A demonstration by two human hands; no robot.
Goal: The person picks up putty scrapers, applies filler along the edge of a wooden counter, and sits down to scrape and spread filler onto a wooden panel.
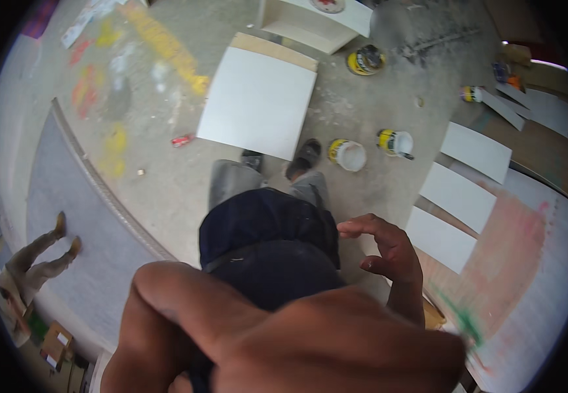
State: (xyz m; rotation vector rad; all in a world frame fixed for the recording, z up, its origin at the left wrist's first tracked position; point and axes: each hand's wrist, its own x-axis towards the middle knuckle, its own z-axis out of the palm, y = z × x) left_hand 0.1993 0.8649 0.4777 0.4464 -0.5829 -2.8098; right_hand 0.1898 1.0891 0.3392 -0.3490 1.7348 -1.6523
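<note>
My right hand is raised beside my dark blue clothing, fingers bent and thumb apart, with nothing visible between them. Across the bottom, my left arm reaches to the right, and the left hand looms large and blurred close to the view; its fingers are hidden. In front of my feet lies a white panel over a tan-edged board. Right of my shoes stand an open tub of white paint and a second open tub with a dark handle at its rim.
White boards lie in a row on a paint-stained surface at right. A dark-topped tub stands by a white open box. A red can lies on the floor. Another person is at far left, near a grey sheet.
</note>
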